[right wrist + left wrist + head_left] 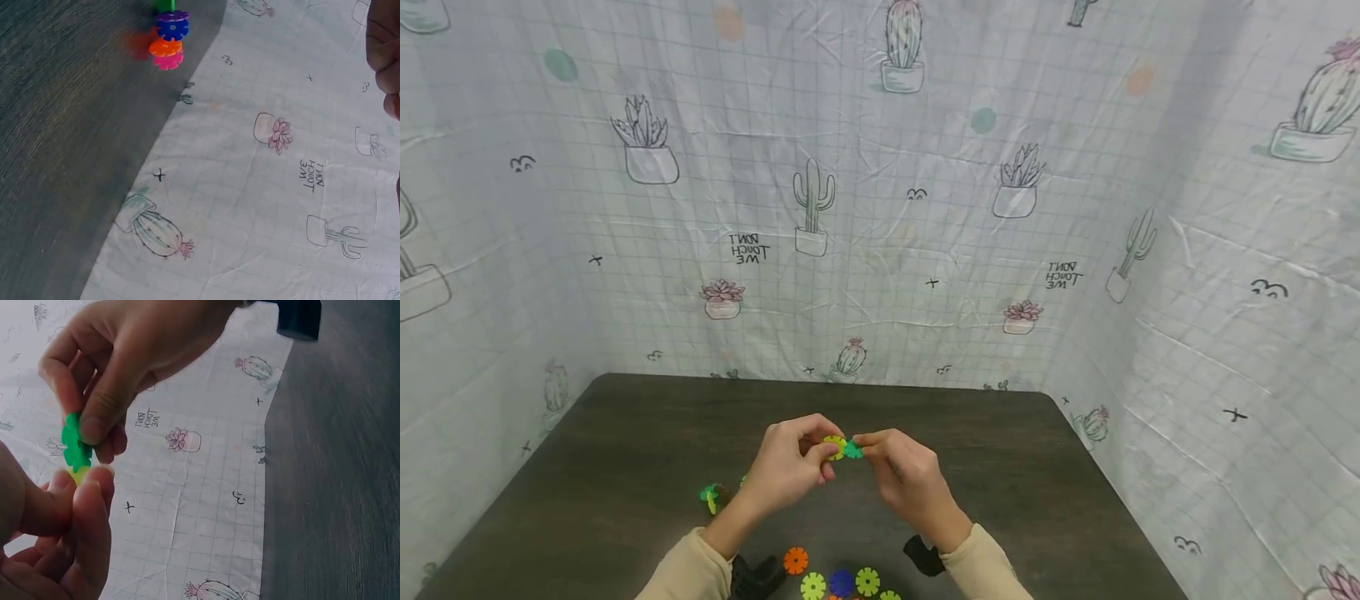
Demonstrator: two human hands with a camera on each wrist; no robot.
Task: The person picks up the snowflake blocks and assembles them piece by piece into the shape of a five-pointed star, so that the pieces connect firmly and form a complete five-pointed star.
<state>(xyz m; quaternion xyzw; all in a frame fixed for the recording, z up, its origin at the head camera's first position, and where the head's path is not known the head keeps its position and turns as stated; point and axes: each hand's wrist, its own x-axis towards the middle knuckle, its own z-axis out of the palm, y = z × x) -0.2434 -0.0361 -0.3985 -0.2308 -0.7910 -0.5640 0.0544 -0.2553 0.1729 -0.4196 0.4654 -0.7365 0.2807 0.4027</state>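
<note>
In the head view my left hand (786, 467) pinches a yellow notched disc (832, 448) between thumb and fingers. Facing it, my right hand (913, 479) pinches a green notched disc (853, 451). The two discs meet edge to edge above the table; whether their slots interlock is hard to tell. From the left wrist view, the green disc (75, 447) appears nearly upright over the yellow one (79, 475), which fingertips mostly cover. The right wrist view catches only part of a hand (384, 62) at its right edge, with the held discs out of sight.
Loose discs lie at the dark table's (1000, 450) near edge, among them an orange disc (796, 561) and a blue disc (842, 582). Joined green and yellow pieces (709, 497) stand left of my left forearm. A patterned cloth (880, 275) encloses the back and sides.
</note>
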